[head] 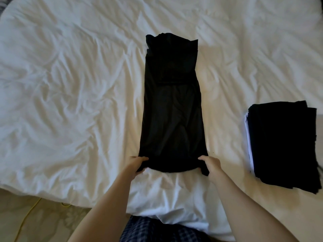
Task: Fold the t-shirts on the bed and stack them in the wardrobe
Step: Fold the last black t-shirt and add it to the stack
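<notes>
A black t-shirt [172, 109] lies lengthwise on the white bed [70, 84], folded into a long narrow strip with its sleeves tucked in. My left hand [135, 165] pinches the near left corner of its hem. My right hand [210, 165] pinches the near right corner. The hem between them is lifted slightly off the sheet. To the right lies a stack of folded dark t-shirts [283, 145], with a white garment edge [248, 137] showing under it.
The rumpled white duvet covers the whole bed, wide on the left and at the back. The bed's near edge drops to a pale floor [35, 215], where a yellow cord [26, 217] runs. My checked trousers [157, 229] show at the bottom.
</notes>
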Tool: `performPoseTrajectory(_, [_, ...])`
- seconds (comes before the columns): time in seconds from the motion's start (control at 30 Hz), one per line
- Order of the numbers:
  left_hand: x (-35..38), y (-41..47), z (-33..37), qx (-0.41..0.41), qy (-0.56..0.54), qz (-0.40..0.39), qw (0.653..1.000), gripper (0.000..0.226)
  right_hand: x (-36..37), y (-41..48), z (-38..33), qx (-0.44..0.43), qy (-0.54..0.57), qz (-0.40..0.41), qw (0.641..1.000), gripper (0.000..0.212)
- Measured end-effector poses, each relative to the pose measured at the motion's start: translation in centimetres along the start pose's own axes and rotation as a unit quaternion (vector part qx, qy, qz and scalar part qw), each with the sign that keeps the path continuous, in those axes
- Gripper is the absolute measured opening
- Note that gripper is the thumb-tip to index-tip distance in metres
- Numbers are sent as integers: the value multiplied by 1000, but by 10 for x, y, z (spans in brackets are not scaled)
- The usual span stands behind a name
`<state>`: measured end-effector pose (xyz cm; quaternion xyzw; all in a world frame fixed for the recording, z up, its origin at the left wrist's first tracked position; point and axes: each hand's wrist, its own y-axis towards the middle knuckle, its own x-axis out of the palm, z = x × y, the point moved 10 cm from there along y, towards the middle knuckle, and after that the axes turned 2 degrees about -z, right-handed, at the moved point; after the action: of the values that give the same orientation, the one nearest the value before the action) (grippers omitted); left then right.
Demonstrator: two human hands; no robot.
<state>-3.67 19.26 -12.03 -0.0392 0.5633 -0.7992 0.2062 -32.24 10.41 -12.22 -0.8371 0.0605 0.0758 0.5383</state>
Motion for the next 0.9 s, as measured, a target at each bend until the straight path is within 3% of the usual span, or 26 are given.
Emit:
performPoseTrajectory(0.13, [9, 6, 30, -23, -136, -27, 990, 22, 14, -3, -30, 19, 182, -17, 983, 6])
performPoseTrajectory(0.23, [9, 8, 55, -13, -189, -15, 982, 16, 33, 4, -55, 39, 290, -53, 955, 26])
performPoseTrajectory(0.33, [11, 12, 74, 12, -258, -4, 966, 42, 42, 10, -75, 41, 312, -68, 947, 37])
performPoseTrajectory(0.37, [15, 11, 77, 2, -275, -11, 961, 41, 42, 14, -79, 38, 301, -66, 951, 40])
performPoseTrajectory(0.47, [15, 24, 81, -4, -175, 9, 984, 34, 38, 22, -88, 23, 206, -43, 977, 39])
performPoseTrajectory(0.53, [11, 31, 83, 5, -126, 41, 991, 32, 34, 27, -92, 6, 134, -9, 991, 28])
performPoseTrajectory(0.6, [0, 37, 93, 53, -34, 99, 993, 15, 26, 32, -101, -40, 23, 60, 997, 13])
performPoseTrajectory(0.7, [-8, 39, 124, 110, 86, 147, 979, 17, 30, 33, -138, -133, -147, 122, 973, 13])
performPoseTrajectory(0.8, [1, 37, 170, 168, 182, 144, 958, 37, 51, 37, -177, -181, -189, 97, 960, 18])
performPoseTrajectory(0.9, [16, 44, 214, 201, 195, 113, 954, 36, 75, 36, -219, -220, -201, 69, 952, 10])
